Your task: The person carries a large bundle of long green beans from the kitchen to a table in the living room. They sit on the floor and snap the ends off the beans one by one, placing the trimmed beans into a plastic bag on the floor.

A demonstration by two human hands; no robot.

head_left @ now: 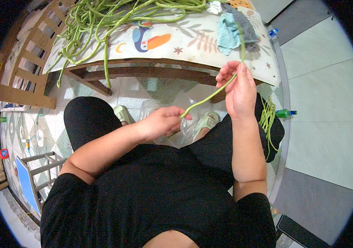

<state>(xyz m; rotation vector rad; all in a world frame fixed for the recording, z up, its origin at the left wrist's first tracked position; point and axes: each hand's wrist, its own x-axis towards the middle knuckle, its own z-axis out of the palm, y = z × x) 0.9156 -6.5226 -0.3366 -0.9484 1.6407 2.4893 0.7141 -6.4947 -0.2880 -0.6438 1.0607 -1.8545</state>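
Observation:
I sit with my knees under a low table [193, 41] covered by a patterned cloth. My right hand [239, 89] is raised and grips one long green bean [209, 97] near its upper part. My left hand [164, 122] pinches the lower end of that same bean above my lap. A big tangled pile of long green beans [102, 20] lies on the table's far left side, with some strands hanging over the edge. A small bunch of green beans [267, 120] rests on my right thigh.
A blue and a grey cloth [234, 27] lie on the table's right side. A clear plastic bag [176, 107] sits on the floor between my sandalled feet. A wooden chair [23, 70] stands at left, a green bottle [286, 112] on the tiled floor at right.

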